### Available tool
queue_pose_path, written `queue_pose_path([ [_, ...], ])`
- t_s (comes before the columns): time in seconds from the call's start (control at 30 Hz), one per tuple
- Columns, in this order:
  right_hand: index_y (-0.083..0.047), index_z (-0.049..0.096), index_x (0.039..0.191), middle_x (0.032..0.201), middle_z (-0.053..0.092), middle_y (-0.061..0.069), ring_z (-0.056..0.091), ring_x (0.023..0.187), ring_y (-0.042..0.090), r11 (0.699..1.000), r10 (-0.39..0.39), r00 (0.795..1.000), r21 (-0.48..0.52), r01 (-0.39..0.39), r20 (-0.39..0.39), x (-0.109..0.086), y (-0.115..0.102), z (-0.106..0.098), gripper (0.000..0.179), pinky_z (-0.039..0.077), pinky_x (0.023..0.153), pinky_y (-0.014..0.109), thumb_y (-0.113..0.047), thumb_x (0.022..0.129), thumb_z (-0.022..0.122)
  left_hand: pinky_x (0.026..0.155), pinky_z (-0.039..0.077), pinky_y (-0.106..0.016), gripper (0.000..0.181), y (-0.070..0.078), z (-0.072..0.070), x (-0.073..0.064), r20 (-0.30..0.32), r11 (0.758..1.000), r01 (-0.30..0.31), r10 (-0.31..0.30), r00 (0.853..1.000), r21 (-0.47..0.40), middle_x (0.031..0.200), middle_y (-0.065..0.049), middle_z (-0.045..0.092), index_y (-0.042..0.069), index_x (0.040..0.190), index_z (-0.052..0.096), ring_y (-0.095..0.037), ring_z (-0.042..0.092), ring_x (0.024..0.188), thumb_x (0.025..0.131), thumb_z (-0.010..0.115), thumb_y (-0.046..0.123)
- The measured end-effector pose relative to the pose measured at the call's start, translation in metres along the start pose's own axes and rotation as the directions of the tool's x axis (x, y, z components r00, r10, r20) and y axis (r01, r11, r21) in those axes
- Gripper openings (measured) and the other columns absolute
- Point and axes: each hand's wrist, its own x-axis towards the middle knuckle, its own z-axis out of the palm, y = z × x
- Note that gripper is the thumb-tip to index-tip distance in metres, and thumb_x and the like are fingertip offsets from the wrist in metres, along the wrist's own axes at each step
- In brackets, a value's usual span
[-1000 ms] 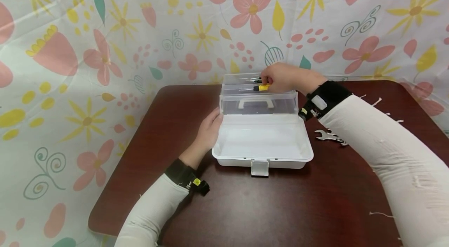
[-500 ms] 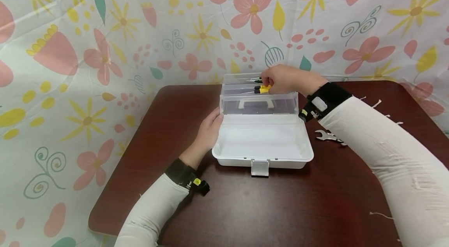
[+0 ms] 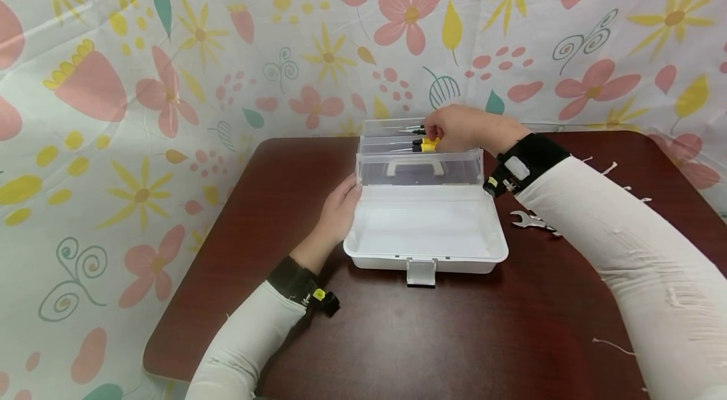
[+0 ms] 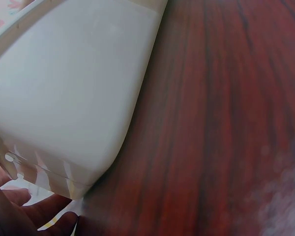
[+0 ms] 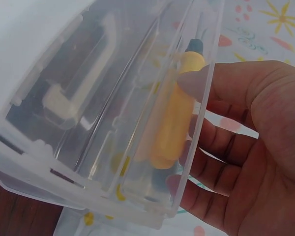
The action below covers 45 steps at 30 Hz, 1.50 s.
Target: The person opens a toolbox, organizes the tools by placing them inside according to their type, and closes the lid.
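A white toolbox [image 3: 423, 223] stands unfolded on the table, its clear lid [image 3: 462, 168] with a white handle tipped back. Behind that, clear trays [image 3: 375, 146] hold yellow-handled screwdrivers [image 3: 426, 146] with black collars, lying side by side. My right hand [image 3: 457, 127] pinches one yellow handle at the right of the trays; in the right wrist view the screwdriver [image 5: 179, 118] shows through the clear wall, thumb over it and fingers beneath. My left hand [image 3: 337, 211] holds the toolbox's rear left corner; in the left wrist view its fingers [image 4: 44, 209] wrap behind the white wall.
Metal wrenches [image 3: 528, 219] lie on the dark red table [image 3: 397, 337], right of the toolbox and partly under the right sleeve. Another dark-handled tool [image 3: 419, 130] lies in the rear tray. A flower-patterned cloth [image 3: 272, 72] hangs behind the table. A clear latch [image 3: 421, 272] hangs at the toolbox's front.
The right hand has lowered slightly with the yellow-handled screwdriver, and two yellow handles now show side by side where one showed before. The left hand and the toolbox have stayed in place.
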Motion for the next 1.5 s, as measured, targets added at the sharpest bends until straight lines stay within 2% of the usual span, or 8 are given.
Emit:
queue_pose_path([
  [0.3,-0.012,0.067,0.096,0.076,0.052,0.006,0.051,0.075,0.025,1.0,0.019,1.0,0.02,-0.019,-0.006,0.001,0.001,0.001,0.012,0.038,0.063,0.033,-0.008,0.085,0.068,0.129,0.027,-0.046,0.056,0.001,0.0,0.0,0.001,1.0,-0.013,0.013,1.0,-0.012,0.166,-0.009,0.04,0.012,0.154,0.048,-0.022,0.033,0.156,0.109,0.039,0.045],
  [0.73,-0.012,0.068,0.099,0.077,0.051,0.006,0.05,0.077,0.024,0.999,0.012,1.0,0.049,-0.012,-0.008,0.002,0.006,0.004,0.013,0.04,0.067,0.034,-0.012,0.086,0.066,0.13,0.025,-0.046,0.057,0.001,0.0,-0.001,-0.001,1.0,0.001,-0.001,1.0,-0.009,0.166,-0.006,0.04,0.011,0.154,0.048,-0.022,0.033,0.156,0.109,0.039,0.044],
  [1.13,-0.012,0.07,0.115,0.096,0.065,0.008,0.056,0.088,0.025,1.0,-0.015,1.0,-0.001,0.015,0.003,-0.01,0.001,0.002,0.022,0.048,0.076,0.037,-0.017,0.095,0.061,0.13,0.025,-0.046,0.057,0.003,-0.002,-0.001,0.0,1.0,0.006,-0.006,1.0,-0.012,0.166,-0.009,0.039,0.011,0.154,0.047,-0.023,0.032,0.156,0.109,0.039,0.044],
  [1.33,-0.01,0.071,0.114,0.096,0.065,0.009,0.056,0.089,0.026,0.999,-0.042,0.997,0.019,0.043,-0.061,-0.02,0.004,0.003,0.021,0.049,0.079,0.038,-0.015,0.096,0.062,0.13,0.026,-0.045,0.056,0.002,-0.001,-0.001,-0.003,1.0,0.006,-0.006,1.0,-0.017,0.166,-0.005,0.04,0.012,0.154,0.049,-0.022,0.033,0.156,0.109,0.04,0.044],
  [1.5,-0.008,0.072,0.112,0.108,0.071,0.011,0.061,0.1,0.029,0.996,-0.069,0.985,0.045,0.077,-0.16,-0.035,0.011,0.002,0.018,0.055,0.091,0.048,-0.012,0.097,0.062,0.13,0.025,-0.046,0.057,0.004,-0.002,-0.001,0.001,1.0,0.003,-0.003,1.0,-0.022,0.166,-0.006,0.039,0.011,0.154,0.048,-0.023,0.032,0.156,0.109,0.039,0.045],
])
